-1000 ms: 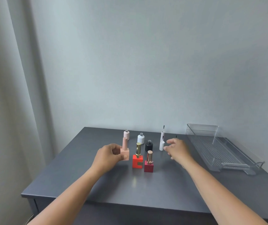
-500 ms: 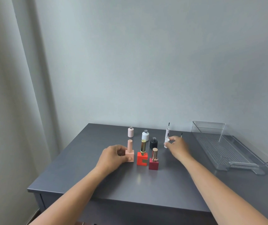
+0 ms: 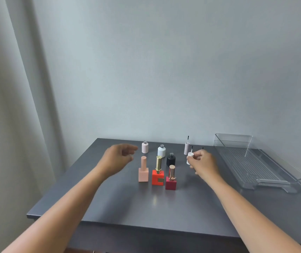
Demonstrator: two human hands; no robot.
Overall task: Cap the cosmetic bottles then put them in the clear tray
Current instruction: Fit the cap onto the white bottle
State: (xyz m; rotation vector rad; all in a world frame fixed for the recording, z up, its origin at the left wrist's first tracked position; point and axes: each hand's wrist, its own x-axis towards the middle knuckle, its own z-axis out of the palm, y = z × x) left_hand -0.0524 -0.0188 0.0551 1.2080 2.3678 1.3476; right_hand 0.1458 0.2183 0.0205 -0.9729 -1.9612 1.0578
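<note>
Three capped bottles stand in a front row: a peach bottle (image 3: 143, 170), an orange bottle (image 3: 158, 175) with a gold cap, and a dark red bottle (image 3: 171, 179). Behind them stand three uncapped bottles: pale pink (image 3: 145, 147), white (image 3: 161, 151) and black (image 3: 170, 159). My right hand (image 3: 202, 165) is shut on a white brush cap (image 3: 190, 156), brush pointing up. A pale pink brush cap (image 3: 187, 148) stands upright behind it. My left hand (image 3: 117, 157) hovers open, blurred, left of the pink uncapped bottle. The clear tray (image 3: 261, 161) lies at the right, nothing in it.
The bottles sit on a dark grey table (image 3: 127, 207) against a pale wall. A curtain (image 3: 9, 106) hangs on the left. A thin black brush tip (image 3: 202, 148) shows just behind my right hand.
My left hand let go of the peach bottle and rose toward the back row. My right hand closed on the white brush cap.
</note>
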